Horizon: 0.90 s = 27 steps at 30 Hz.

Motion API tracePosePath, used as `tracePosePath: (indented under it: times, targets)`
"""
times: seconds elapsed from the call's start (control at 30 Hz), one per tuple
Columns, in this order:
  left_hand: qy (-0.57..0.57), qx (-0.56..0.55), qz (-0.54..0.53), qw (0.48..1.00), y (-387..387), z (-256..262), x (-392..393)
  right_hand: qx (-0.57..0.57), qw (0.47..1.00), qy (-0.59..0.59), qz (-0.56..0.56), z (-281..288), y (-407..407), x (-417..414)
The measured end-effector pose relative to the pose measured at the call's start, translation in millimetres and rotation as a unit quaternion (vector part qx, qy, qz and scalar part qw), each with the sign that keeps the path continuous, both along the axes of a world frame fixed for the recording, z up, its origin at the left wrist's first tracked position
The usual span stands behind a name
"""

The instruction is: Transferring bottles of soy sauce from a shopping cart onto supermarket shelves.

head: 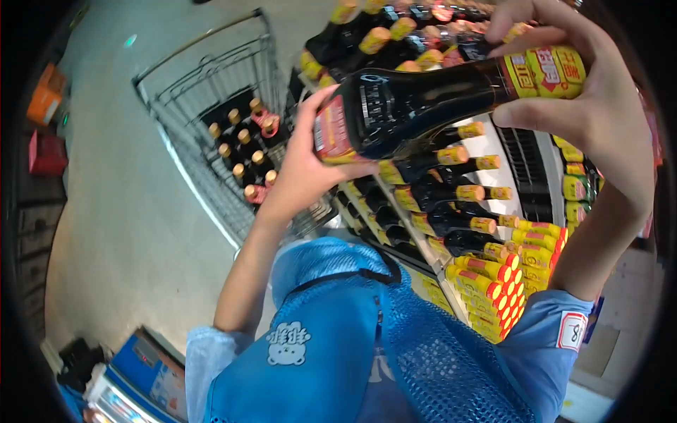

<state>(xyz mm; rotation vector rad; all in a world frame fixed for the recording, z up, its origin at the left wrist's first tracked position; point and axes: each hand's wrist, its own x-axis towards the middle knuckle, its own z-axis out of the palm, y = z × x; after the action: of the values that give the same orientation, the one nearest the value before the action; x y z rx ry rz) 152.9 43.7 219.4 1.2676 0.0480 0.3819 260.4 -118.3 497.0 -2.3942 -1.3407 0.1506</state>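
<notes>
A large dark glass sauce bottle [423,103] lies nearly level between both hands, its yellow-wrapped neck towards the right. My left hand [317,148] grips the base end, where a red and yellow label shows. Fingers and thumb of my right hand [571,74] close around the yellow neck and cap. Behind and below the bottle, shelves hold rows of similar dark bottles with yellow caps [452,155]. To the left stands a wire shopping cart [180,113], with several gold-capped dark bottles [244,136] upright in it, some with red neck tags.
Yellow bottles with red caps [478,283] are stacked at the shelf's near end. A blue chest or case [140,365] stands at the lower left. An orange box [47,92] and a red box [47,153] sit along the far left edge. Grey floor lies beside the cart.
</notes>
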Motion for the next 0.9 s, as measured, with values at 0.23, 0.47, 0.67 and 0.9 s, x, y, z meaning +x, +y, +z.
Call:
tracePosePath:
  times: [0.23, 0.47, 0.67, 0.9]
  targets:
    - [-0.026, -0.011, -0.041, 0.999, -30.8, 68.0, 26.4, 0.197, 0.977, -0.050, -0.067, 35.3, -81.7, 5.3]
    - [-0.098, -0.028, -0.049, 0.994, -66.1, 101.5, 70.0, 0.375, 0.924, -0.068, -0.016, 48.9, -104.6, 21.8]
    - [-0.124, 0.001, -0.100, 0.987, -122.8, 140.4, 108.9, 0.512, 0.858, -0.030, -0.023, 38.2, -131.3, 27.8]
    - [-0.096, -0.025, -0.174, 0.980, -234.5, 176.4, 141.6, 0.552, 0.810, -0.125, -0.153, 46.6, -199.5, 30.8]
